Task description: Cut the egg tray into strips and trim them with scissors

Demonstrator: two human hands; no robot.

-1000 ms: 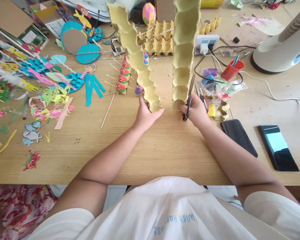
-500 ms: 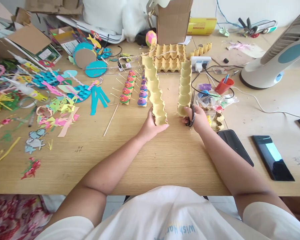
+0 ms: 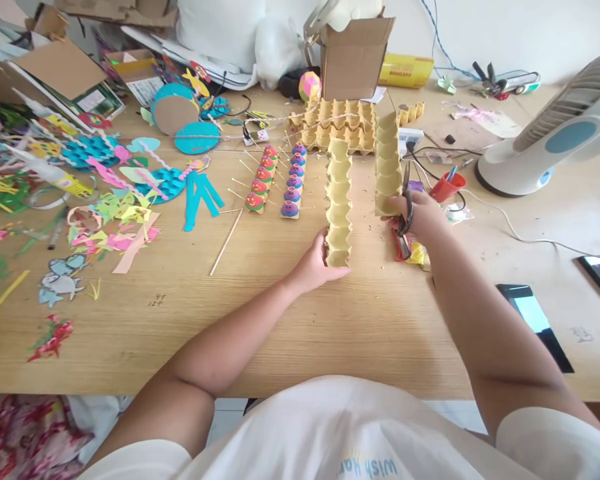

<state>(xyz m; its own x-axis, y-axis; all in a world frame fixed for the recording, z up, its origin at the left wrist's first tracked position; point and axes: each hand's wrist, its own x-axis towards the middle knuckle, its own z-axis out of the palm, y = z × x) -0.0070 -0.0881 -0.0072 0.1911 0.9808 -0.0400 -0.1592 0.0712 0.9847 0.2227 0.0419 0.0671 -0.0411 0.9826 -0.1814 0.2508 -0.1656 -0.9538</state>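
My left hand point(image 3: 314, 265) grips the near end of a long yellow egg-carton strip point(image 3: 339, 203), thumb across its bottom edge. My right hand point(image 3: 416, 217) holds a second carton strip point(image 3: 389, 160) by its near end, and black-handled scissors point(image 3: 407, 207) are in that same hand, blades pointing away from me. Both strips show their hollow cups and lie roughly parallel, with a gap between them. Left of the strips stand a row of red-and-green caterpillar cups point(image 3: 262, 179) and a row of purple-and-blue ones point(image 3: 294, 180), with thin sticks beside them.
Behind the strips are uncut egg cartons point(image 3: 340, 120) and a cardboard box point(image 3: 355, 57). Paper scraps point(image 3: 113, 227) and blue crafts cover the left side. On the right are a red cup point(image 3: 448, 187), a white fan point(image 3: 555, 133) and phones point(image 3: 535, 323).
The left strip has swung from a slant to nearly straight. My right hand has moved right and away with its strip and the scissors, uncovering a red-handled tool beneath. The view has shifted slightly.
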